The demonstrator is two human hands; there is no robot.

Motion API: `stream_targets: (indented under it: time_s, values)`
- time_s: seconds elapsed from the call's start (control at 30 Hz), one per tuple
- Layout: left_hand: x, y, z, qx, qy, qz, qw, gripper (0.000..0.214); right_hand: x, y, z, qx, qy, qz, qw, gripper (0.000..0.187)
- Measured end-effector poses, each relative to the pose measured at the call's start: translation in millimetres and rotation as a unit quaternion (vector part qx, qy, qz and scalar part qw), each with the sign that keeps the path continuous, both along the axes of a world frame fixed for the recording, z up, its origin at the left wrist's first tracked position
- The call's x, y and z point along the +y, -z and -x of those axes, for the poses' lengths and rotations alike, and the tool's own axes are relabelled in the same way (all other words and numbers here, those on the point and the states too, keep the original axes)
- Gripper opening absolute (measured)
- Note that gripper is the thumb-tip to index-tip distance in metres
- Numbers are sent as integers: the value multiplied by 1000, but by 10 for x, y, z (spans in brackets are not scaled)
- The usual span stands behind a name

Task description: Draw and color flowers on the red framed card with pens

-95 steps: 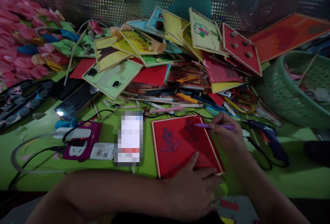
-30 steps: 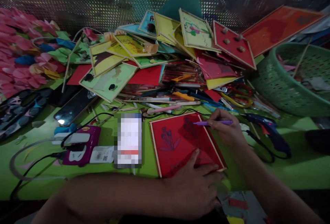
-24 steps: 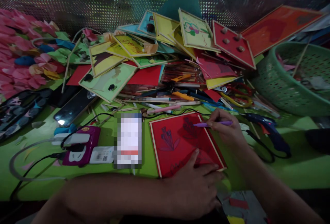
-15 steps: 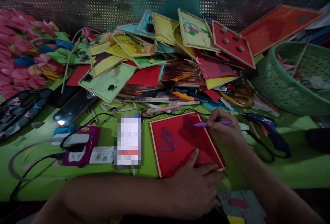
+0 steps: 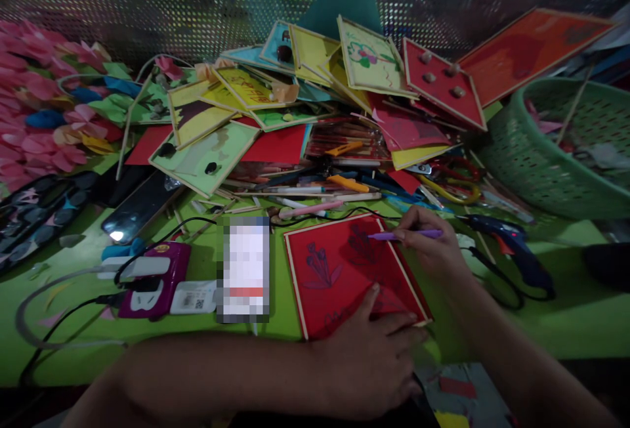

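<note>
A red card (image 5: 339, 293) edged with thin pale sticks lies on the green table, with dark flower drawings on it. My right hand (image 5: 426, 244) pinches a purple marker (image 5: 428, 234), its tip at the upper right flower drawing. Across the card's lower right part, my left hand (image 5: 371, 346) rests flat with fingers spread. It hides some of the dark marks along the bottom of the card.
A phone with a blurred screen (image 5: 246, 270) lies left of the card, beside a magenta power adapter (image 5: 172, 270) with cables. Framed cards (image 5: 207, 152) pile up behind, with scissors (image 5: 450, 188) near them. At right are a glue gun (image 5: 516, 251) and a green basket (image 5: 516, 152).
Almost nothing differs. The marker's tip has shifted very slightly on the upper right flower drawing; my left hand stays in place.
</note>
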State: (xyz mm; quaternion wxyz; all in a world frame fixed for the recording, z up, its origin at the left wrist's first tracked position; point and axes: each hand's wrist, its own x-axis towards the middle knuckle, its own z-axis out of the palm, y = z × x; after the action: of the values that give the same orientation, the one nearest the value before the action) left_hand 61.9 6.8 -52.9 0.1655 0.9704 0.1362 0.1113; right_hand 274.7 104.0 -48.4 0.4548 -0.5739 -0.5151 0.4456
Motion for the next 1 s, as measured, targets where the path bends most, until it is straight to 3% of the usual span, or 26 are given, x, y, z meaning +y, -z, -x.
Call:
stream_targets:
  time_s: [0.2,0.43,1.0]
  values:
    - [-5,19,-6,1,1,-7,1000,49,14,16,-31,0,-33,-4,999,35]
    - [1,1,-3,12,6,8,1000,54,20,14,-13,5,-3,-1,1000,26]
    - [-15,43,-6,-10,-1,-4,1000,52,5,5,2,15,5,12,1000,26]
